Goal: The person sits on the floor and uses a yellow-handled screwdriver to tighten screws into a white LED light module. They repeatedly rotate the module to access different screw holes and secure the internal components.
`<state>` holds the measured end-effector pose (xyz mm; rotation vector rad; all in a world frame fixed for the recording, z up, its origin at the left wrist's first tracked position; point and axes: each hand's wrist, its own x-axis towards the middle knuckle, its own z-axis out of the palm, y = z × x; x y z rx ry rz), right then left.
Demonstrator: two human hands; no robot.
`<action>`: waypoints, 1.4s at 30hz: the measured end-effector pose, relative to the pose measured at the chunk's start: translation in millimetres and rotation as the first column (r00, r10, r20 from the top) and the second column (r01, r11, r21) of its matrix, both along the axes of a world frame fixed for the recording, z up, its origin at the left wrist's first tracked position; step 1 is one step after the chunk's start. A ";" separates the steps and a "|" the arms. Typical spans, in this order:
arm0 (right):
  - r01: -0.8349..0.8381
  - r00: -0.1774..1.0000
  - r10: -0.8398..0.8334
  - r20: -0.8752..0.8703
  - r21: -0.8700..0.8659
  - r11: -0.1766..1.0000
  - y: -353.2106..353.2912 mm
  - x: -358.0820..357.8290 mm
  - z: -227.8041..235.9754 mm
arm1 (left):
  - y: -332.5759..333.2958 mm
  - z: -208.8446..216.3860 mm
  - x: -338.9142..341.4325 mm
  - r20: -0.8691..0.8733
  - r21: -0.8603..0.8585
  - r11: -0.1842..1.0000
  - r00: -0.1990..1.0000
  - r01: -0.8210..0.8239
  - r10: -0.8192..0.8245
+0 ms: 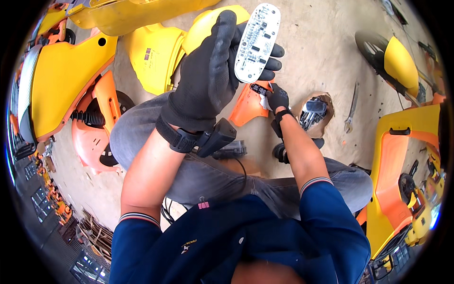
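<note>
Yellow scooter panels (71,85) crowd the beige floor (321,52) at left, then I see the left hand (198,83) gripping an oval circuit board (257,42) aloft, the right hand (278,98) at an orange panel (247,108), its grip unclear, and a wrench (353,106) lying beyond.

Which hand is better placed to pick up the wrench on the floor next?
Probably the right hand: it is closer to the wrench, though its fingers are at the orange panel. The left hand is farther off and holds the white circuit board.
</note>
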<state>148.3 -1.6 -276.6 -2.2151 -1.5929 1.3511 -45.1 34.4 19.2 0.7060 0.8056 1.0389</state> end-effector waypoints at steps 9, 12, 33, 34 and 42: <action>-0.014 1.000 0.012 0.018 0.115 0.993 -6.1 5.2 -31.8 | 3.1 -0.4 1.4 0.046 -0.035 0.999 0.999 0.020 -0.019; 0.040 0.999 -0.043 0.009 0.211 0.977 -13.9 10.0 -42.7 | 2.1 -1.1 -0.2 0.040 0.011 1.000 0.999 0.027 -0.027; 0.659 0.741 -0.668 -0.064 -0.117 0.743 -86.6 24.9 -68.6 | -6.0 1.1 -8.8 -0.307 0.336 0.932 0.951 0.133 -0.025; 0.660 0.743 -0.667 -0.061 -0.101 0.745 -90.0 26.3 -74.6 | -7.2 3.4 -9.7 -0.293 0.299 0.946 0.955 0.129 -0.038; 0.526 0.841 -0.527 0.118 0.041 0.849 -99.8 48.1 -104.0 | -5.3 -0.7 -4.5 -0.192 0.248 0.963 0.980 0.109 -0.062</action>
